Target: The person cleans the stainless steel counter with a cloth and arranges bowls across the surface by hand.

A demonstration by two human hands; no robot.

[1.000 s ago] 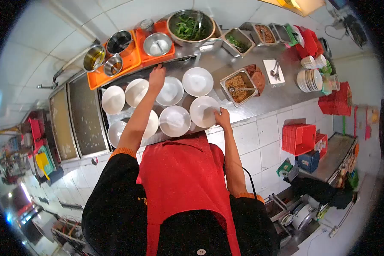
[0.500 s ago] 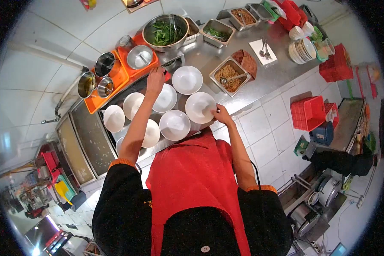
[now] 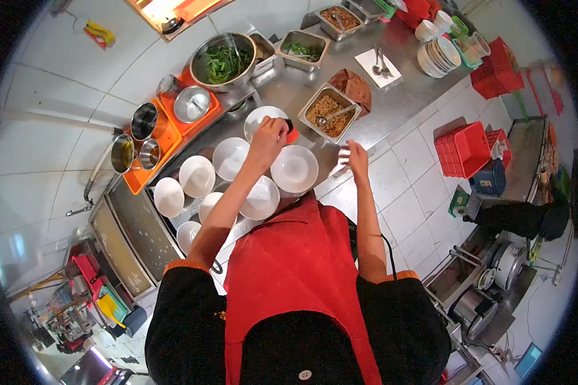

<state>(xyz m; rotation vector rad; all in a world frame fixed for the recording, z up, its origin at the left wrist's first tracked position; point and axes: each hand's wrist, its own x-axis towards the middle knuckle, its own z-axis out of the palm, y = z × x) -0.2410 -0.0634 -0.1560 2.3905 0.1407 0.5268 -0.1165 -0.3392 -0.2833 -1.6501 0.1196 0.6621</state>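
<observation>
My left hand (image 3: pixel 270 141) is closed around a small item with a black part and a red part (image 3: pixel 292 133), over the upper white bowl (image 3: pixel 258 118). My right hand (image 3: pixel 354 157) is raised beside the near right bowl (image 3: pixel 294 169), apart from it, its fingers partly curled; whether anything is between them is too blurred to tell. Several more white bowls stand in rows on the steel counter, among them one in the middle (image 3: pixel 230 158) and one at the left (image 3: pixel 169 197). Just above my right hand is a metal pan of minced food (image 3: pixel 329 112) with a spoon.
Orange trays (image 3: pixel 164 144) with metal pots stand at the counter's back left. Behind the bowls are a large bowl of greens (image 3: pixel 222 62) and a pan of chopped greens (image 3: pixel 302 50). Spoons lie on a white sheet (image 3: pixel 377 67). Stacked dishes (image 3: pixel 438 56) and red crates (image 3: pixel 461 151) are rightward.
My left hand has moved right from the tray edge, now with the black and red item. My right hand has let go of the near right bowl and lifted away. The view has shifted.
</observation>
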